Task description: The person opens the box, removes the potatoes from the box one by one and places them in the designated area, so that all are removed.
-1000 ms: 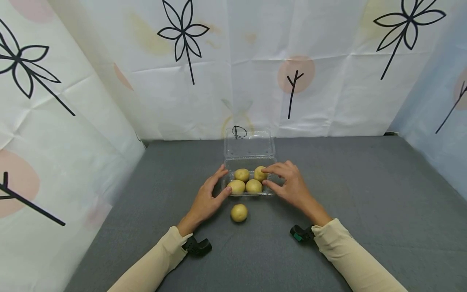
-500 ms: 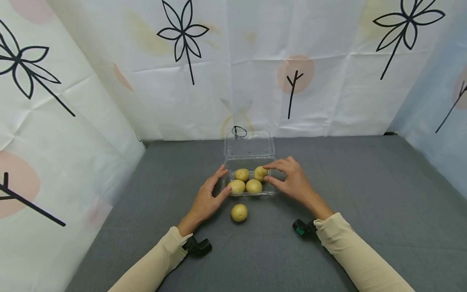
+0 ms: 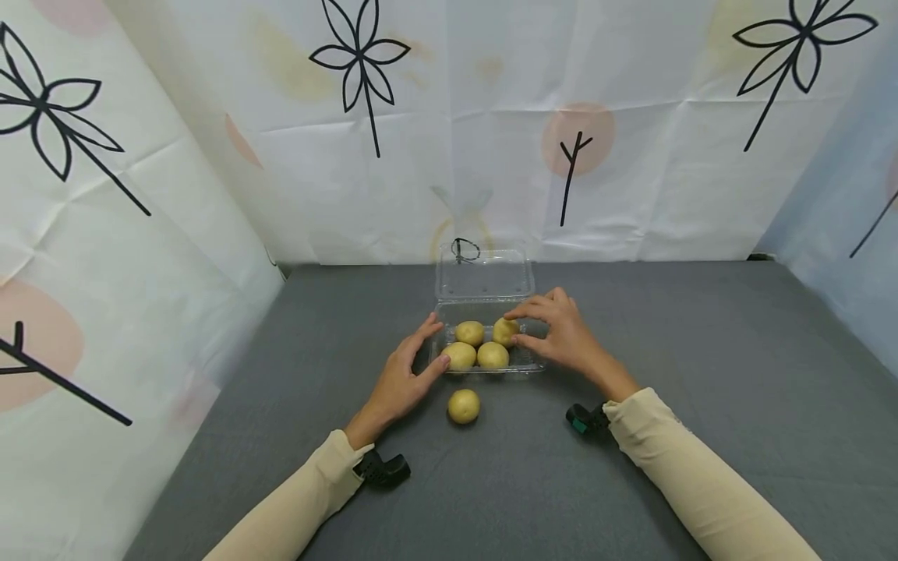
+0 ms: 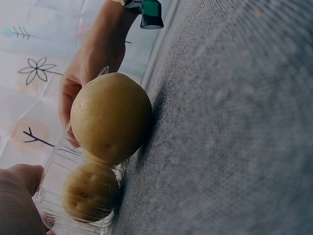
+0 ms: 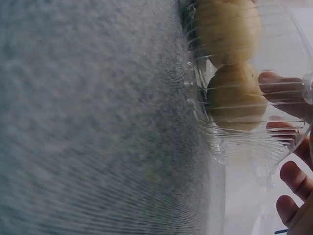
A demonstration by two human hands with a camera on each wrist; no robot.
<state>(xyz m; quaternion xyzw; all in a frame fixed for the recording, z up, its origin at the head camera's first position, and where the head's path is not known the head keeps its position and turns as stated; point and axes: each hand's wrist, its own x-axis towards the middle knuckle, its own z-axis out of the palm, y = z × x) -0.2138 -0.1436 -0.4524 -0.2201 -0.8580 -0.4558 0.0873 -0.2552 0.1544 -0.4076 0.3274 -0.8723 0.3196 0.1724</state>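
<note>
Several yellow potatoes (image 3: 493,356) sit in a clear plastic container (image 3: 522,366) with its hinged lid (image 3: 484,276) standing up behind. My left hand (image 3: 398,383) grips the container's left side, thumb over the front rim and fingers along the side wall. My right hand (image 3: 564,335) reaches over the right side, its thumb and forefinger around the back right potato (image 3: 503,333). In the right wrist view a fingertip (image 5: 269,81) meets the potato (image 5: 237,95) behind the ribbed wall. One more potato (image 3: 464,407) lies on the grey cloth in front of the container.
Grey cloth (image 3: 337,312) covers the table. White printed sheets (image 3: 491,156) stand along the back and both sides, the back one close behind the lid. A black wrist camera (image 3: 382,471) sits on each forearm.
My right hand has shifted slightly right and away from me, its thumb and forefinger staying at the back right potato. My left hand keeps its place on the container. The head view has shifted a little.
</note>
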